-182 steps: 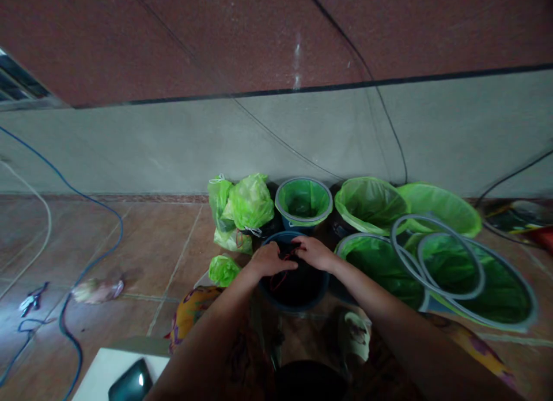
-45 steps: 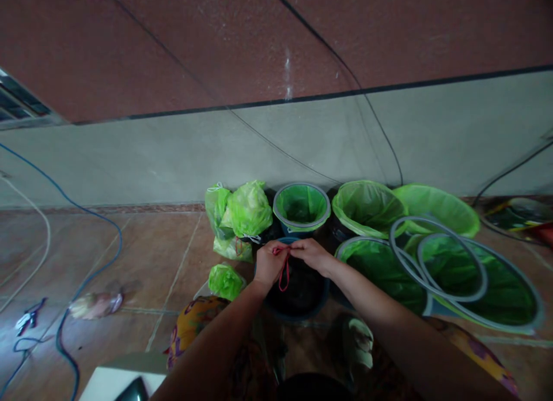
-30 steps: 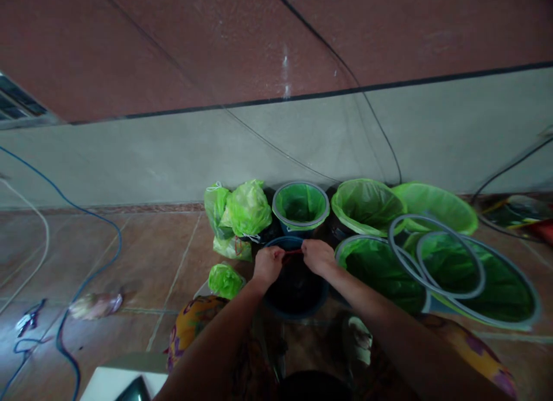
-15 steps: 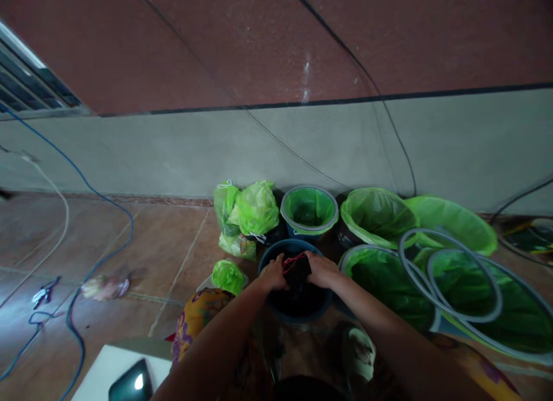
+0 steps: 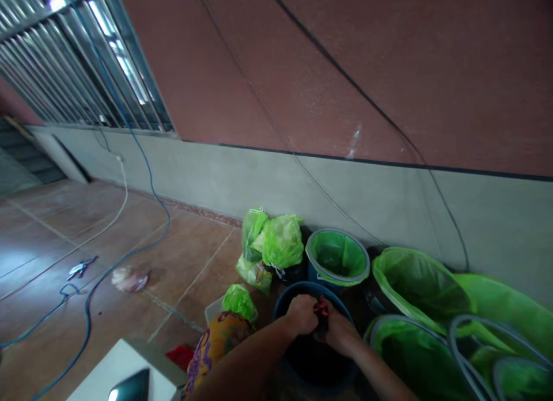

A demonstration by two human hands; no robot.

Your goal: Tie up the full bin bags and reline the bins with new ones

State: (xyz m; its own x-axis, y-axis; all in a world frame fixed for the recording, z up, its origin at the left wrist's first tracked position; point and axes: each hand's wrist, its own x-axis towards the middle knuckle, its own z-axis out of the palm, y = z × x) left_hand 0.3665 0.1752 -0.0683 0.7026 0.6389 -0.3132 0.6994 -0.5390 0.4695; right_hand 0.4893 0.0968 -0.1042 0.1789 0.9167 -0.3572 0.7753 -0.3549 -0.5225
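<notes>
Over the mouth of a dark blue bin (image 5: 281,300), my left hand (image 5: 302,314) and my right hand (image 5: 339,332) are close together, both closed. Between them shows a bunched red drawstring (image 5: 321,306) on what looks like a black plastic bag, mostly hidden by my fingers and the dark inside of the bin. My left hand's fingers are curled in a fist beside the string. The right hand grips the bag just below the red part.
Behind stand a bin with green liner (image 5: 337,254), tied green bags (image 5: 283,239) and more lined bins (image 5: 421,283) to the right. Loose grey rings (image 5: 458,355) lie over them. At left are a white box (image 5: 118,369) with a phone-like device (image 5: 129,386) and a blue cable (image 5: 88,309).
My hands have come closer together, and the black bundle with red string has gathered between them. The view has turned left, showing more of the barred window.
</notes>
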